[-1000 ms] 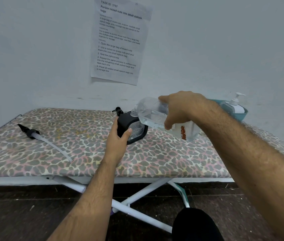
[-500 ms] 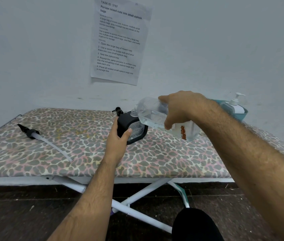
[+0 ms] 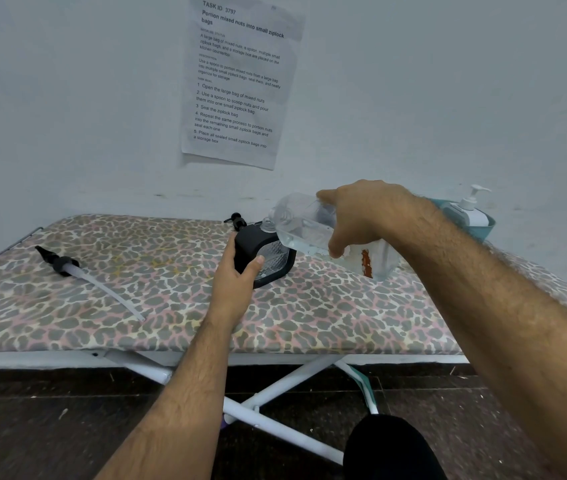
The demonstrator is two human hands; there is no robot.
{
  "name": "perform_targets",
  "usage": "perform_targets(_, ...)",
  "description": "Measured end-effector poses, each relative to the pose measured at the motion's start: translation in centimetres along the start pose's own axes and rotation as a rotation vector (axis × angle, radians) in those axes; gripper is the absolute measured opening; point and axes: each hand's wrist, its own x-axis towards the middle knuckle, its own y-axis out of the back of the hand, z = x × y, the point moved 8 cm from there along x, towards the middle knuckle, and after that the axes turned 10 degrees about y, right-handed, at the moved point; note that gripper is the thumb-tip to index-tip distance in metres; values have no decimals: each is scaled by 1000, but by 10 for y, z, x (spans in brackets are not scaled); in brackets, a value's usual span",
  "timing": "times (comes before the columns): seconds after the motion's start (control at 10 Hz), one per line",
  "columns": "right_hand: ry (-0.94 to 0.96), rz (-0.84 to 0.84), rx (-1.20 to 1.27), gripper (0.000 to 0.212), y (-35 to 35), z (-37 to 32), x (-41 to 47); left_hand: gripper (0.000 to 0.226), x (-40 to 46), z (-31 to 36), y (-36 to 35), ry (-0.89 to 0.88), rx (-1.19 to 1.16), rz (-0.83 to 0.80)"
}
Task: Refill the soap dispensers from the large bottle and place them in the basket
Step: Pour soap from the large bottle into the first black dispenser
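The large bottle (image 3: 304,225) is being tipped by the right hand (image 3: 361,216), fingers clamped around it, over the black dispenser (image 3: 264,256), which is being gripped mid-tabletop (image 3: 136,306) by the left hand (image 3: 237,275).

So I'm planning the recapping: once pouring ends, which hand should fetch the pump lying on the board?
Left. The left hand only steadies the dispenser, and the pump lies on its side of the board. The right hand grips the tilted bottle, farther away.
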Motion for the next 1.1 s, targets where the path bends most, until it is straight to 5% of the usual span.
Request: perform_targets(1.1, -4, 6, 5, 91, 2, -2, -2, 67, -3, 3, 0, 11, -9, 2)
